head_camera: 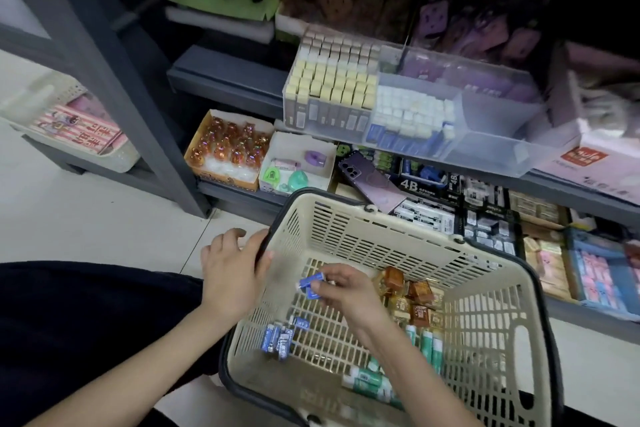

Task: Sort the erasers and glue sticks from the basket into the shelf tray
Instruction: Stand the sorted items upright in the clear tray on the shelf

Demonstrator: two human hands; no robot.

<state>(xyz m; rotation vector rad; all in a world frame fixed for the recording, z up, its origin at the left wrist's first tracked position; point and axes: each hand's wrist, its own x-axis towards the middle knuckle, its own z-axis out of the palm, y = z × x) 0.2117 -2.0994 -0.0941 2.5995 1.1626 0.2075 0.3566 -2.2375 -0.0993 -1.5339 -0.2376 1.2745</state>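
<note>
- Blue erasers (309, 282) sit pinched between the thumb and fingertips of the right hand (346, 289), just above the basket floor near its left wall.
- Head view: the left hand (232, 270) curls its fingers over the far-left corner of the basket (381, 236) rim, steadying it.
- An eraser pile (278, 340) lies at the floor's near-left corner, and glue sticks (429, 345) lie along the near-right side beside brown packets (417, 295).
- The clear tray (502, 153) stands on the shelf edge above. Its middle compartment holds matching white-and-blue erasers (410, 118), and its right end looks bare.
- The step in hand seems to be picking up erasers. Next, they probably need lifting over the far rim and slotting upright into that middle compartment.
</note>
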